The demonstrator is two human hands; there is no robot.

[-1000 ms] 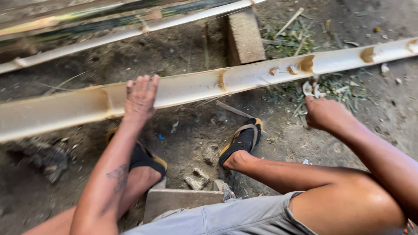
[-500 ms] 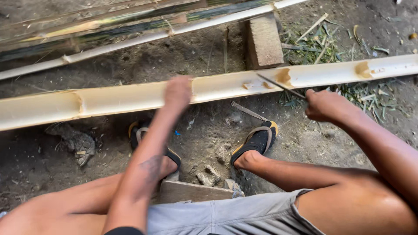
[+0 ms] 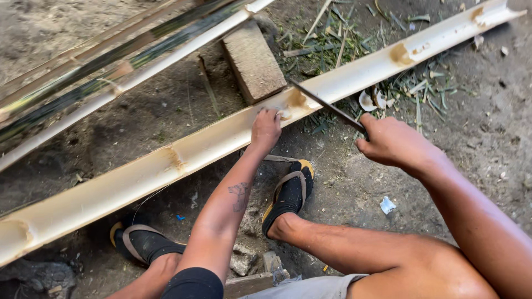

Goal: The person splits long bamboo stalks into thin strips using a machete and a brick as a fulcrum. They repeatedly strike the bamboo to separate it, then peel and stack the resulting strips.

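split bamboo half (image 3: 210,145) | pale, hollow side up, slanting across dirt | dark blade (image 3: 327,105) | tip on bamboo

The ground (image 3: 487,127) was bare packed dirt, grey-brown and dusty. A long split bamboo half (image 3: 210,144) lay across it on a slant, hollow side up, running from the lower left to the upper right. Behind it, more bamboo poles (image 3: 111,72) lay side by side at the upper left. A wooden block (image 3: 254,62) sat on the dirt between the poles and the split half, touching the latter's far edge. Green shavings and thin splinters (image 3: 354,41) were scattered near the block. A small white scrap (image 3: 387,205) lay apart at the lower right.
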